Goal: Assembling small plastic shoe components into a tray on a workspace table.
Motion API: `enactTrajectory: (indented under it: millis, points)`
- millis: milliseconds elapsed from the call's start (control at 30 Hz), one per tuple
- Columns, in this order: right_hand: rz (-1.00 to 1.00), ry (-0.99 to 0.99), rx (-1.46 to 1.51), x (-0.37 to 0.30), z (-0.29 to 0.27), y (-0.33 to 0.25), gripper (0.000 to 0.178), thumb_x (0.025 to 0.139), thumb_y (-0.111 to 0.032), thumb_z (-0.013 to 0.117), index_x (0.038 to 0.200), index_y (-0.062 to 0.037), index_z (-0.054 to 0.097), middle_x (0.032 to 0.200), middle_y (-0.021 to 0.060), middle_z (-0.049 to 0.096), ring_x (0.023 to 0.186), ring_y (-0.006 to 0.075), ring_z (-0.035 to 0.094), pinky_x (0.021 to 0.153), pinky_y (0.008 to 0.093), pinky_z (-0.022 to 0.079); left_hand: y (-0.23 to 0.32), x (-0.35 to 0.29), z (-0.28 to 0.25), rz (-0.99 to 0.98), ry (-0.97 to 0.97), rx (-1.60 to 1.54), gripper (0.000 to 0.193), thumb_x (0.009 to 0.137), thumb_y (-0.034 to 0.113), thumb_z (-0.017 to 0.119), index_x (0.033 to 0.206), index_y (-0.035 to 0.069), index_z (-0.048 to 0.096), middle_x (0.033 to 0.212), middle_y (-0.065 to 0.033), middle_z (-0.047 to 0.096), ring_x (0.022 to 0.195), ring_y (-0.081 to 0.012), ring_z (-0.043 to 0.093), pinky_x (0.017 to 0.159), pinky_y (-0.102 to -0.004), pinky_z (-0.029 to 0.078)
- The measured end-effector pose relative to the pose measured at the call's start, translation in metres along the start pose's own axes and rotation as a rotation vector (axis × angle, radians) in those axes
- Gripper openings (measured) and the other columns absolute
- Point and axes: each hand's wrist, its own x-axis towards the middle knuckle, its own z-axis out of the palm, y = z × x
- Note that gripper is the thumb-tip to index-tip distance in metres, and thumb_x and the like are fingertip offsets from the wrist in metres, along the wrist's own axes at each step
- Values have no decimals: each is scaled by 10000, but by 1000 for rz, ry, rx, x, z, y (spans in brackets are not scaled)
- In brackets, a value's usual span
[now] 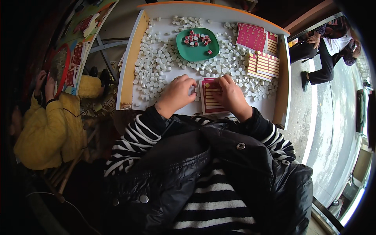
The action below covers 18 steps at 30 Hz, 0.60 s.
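Note:
My left hand [177, 95] rests over the near side of a shallow tray table, its fingers curved and the thumb a little apart from the index finger. Small round white caps [158, 58] show in and around that gap; whether one is touched is unclear. Just to the right, a red-bordered card [213, 108] with pale yellow strips lies near the front edge. My right hand [234, 98] is over this card, fingertips bent together against its upper part. What they pinch, if anything, is hidden. Farther back stands a green plate [197, 55] holding several caps with red tops [209, 52].
Yellow-striped cards [267, 64] and red sheets [250, 36] lie at the tray's right side. A raised wooden rim [131, 58] borders the tray. At left, a person in yellow [55, 125] works with a red-rimmed basket [68, 66]. Another person sits beyond the right side, beside a road.

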Motion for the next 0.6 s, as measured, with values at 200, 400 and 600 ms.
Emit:
enactTrajectory:
  millis: [200,400,600]
  points:
    - [-21,31,-33,0,3,0,287,740,-112,710,993,-51,588,932,138,568,815,341,631,694,390,526,-6,0,14,10,69,27,214,718,55,690,918,33,617,852,-99,590,829,-272,604,738,-362,494]
    - [166,-60,360,2,-6,3,159,873,-126,646,979,-28,578,851,49,574,720,160,595,628,295,489,0,1,10,-69,231,-91,236,724,17,678,945,21,597,836,-96,610,734,-235,613,672,-335,504]
    - [332,-228,1093,12,-34,-29,144,949,-121,575,1049,-18,593,902,-16,579,726,46,498,638,205,435,41,8,-11,30,303,-175,262,723,-22,671,969,22,591,843,-96,625,700,-213,618,644,-319,506]
